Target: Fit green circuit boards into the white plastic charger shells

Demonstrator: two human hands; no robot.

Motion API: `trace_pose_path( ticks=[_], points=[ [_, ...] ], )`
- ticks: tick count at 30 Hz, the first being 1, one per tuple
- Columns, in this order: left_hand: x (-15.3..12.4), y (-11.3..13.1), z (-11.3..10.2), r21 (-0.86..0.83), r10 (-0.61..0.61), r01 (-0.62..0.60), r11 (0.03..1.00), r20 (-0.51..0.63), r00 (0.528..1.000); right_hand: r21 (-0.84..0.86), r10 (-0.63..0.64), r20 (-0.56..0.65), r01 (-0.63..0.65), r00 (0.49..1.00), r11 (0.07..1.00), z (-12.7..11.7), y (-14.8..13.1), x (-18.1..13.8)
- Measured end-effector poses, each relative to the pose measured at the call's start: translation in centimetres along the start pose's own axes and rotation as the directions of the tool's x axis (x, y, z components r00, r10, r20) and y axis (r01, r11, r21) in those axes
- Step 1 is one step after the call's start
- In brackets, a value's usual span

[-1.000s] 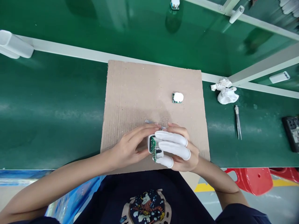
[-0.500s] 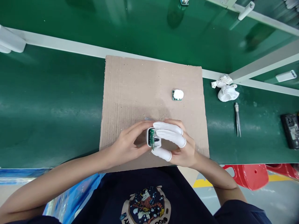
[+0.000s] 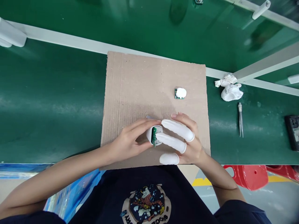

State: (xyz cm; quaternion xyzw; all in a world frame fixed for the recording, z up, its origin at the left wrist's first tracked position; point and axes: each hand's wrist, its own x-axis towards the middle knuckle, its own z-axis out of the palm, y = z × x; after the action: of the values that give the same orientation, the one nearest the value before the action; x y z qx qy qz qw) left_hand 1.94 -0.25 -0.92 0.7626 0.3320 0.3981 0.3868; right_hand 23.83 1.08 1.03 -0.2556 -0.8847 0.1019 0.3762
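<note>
My left hand [image 3: 130, 138] grips a small white plastic housing [image 3: 149, 134] between thumb and fingers, its open end turned to the right. Inside that opening a green circuit board [image 3: 154, 136] stands on edge, partly sticking out. My right hand [image 3: 184, 140] wears white finger cots on three fingers, which are spread apart. One covered fingertip touches the board at the opening; the thumb is clear of the housing. Beyond the hands, another green board with a white blob on top [image 3: 180, 92] lies on the cardboard sheet [image 3: 140, 81]. A thin metal tool [image 3: 149, 117] is mostly hidden behind my left fingers.
Tweezers [image 3: 240, 119] and crumpled white material [image 3: 231, 91] lie on the green bench to the right. A black device [image 3: 292, 132] sits at the far right edge. White frame bars [image 3: 70, 39] cross behind the cardboard. A red stool [image 3: 254, 177] stands below the bench.
My right thumb has come away from the housing and the right fingers have spread. The board now sits deeper in the housing. The view has shifted slightly.
</note>
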Motion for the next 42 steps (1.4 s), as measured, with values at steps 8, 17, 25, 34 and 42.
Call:
trace_pose_path(
  ticks=[8,17,25,34,42],
  points=[
    [-0.1,-0.2,0.1,0.030,0.001,-0.001,1.000,-0.001,1.000,-0.009,-0.034,0.040,0.035,0.999,0.999,0.1,0.3,-0.3],
    [-0.5,-0.7,0.3,0.030,0.025,-0.025,0.999,-0.021,0.999,-0.023,-0.048,0.036,0.048,0.998,0.999,0.6,0.6,-0.5],
    [-0.3,-0.7,0.1,0.076,0.043,-0.041,0.996,-0.024,0.999,-0.032,-0.019,0.071,0.022,0.997,0.999,1.2,0.6,-0.5],
    [0.7,-0.3,-1.1,0.242,0.316,-0.281,0.929,-0.119,0.941,0.033,0.010,0.043,-0.012,0.999,0.999,-1.2,-1.2,0.0],
    [0.6,-0.4,-0.8,0.345,0.355,-0.306,0.887,-0.087,0.931,-0.013,0.009,0.023,-0.009,1.000,1.000,0.2,-1.6,-0.6]
  ],
)
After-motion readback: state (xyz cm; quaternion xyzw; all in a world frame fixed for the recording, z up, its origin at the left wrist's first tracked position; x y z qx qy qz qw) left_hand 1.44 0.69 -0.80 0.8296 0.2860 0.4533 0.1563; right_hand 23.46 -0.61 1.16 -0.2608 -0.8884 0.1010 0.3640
